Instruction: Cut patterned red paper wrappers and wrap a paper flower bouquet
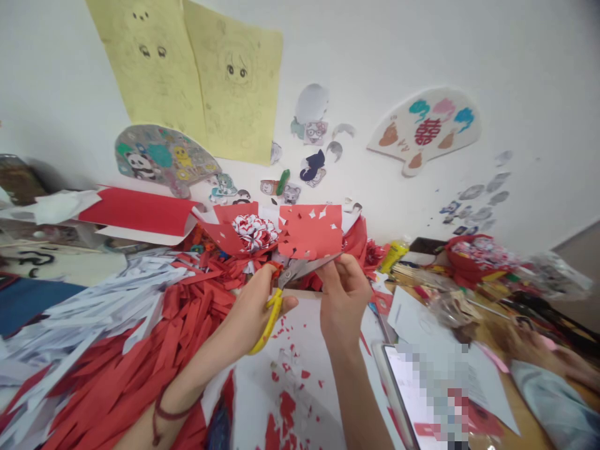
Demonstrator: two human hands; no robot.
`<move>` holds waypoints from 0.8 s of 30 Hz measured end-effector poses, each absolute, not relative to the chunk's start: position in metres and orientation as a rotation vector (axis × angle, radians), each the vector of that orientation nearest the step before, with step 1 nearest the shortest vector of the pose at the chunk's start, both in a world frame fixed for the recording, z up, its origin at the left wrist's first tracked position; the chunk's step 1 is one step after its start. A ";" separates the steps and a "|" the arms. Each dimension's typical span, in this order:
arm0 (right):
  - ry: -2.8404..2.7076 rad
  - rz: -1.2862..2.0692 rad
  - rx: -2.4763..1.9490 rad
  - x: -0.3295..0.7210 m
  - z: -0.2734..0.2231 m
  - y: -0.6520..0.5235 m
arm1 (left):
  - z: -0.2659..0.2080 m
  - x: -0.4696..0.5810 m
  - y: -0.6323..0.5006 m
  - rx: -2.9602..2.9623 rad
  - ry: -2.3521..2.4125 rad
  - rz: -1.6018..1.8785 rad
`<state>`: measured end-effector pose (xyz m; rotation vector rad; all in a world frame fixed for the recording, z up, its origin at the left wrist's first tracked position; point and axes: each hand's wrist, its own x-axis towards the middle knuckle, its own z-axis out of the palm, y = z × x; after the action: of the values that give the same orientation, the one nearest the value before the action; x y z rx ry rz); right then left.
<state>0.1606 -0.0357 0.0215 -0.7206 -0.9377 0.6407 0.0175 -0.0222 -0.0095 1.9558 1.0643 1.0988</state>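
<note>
My left hand (pixel 250 309) is closed round the yellow handle of a pair of scissors (pixel 273 315). Their metal blades point to the right, along the lower edge of a red sheet of paper (pixel 312 232). Small cut-out holes dot that sheet. My right hand (pixel 344 297) pinches the sheet's lower right corner, close to the blade tips. Beneath both hands lies a white surface (pixel 323 369) scattered with red paper scraps (pixel 287 406). Behind the sheet, to its left, sits a red-and-white paper flower bunch (pixel 254 231) in red wrapping.
Heaps of white strips (pixel 112 312) and red strips (pixel 187 312) cover the left side. On the right are a phone (pixel 398 387), printed sheets (pixel 440 350), and another person's hand and sleeve (pixel 548 387). Fans (pixel 424 128), drawings (pixel 239 94) and stickers are on the wall behind.
</note>
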 end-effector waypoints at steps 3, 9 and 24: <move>-0.933 0.671 -0.725 0.160 0.020 -0.034 | -0.011 0.019 -0.021 1.933 1.063 1.127; -0.954 0.690 -0.729 0.159 0.019 -0.035 | -0.005 0.017 -0.021 1.960 1.083 1.122; -0.941 0.627 -0.744 0.156 0.021 -0.038 | -0.004 0.020 -0.022 1.950 1.071 1.061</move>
<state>0.1563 -0.0382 0.0208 -0.7442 -0.9411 0.6267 0.0201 -0.0223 -0.0045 1.9500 1.0712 1.0613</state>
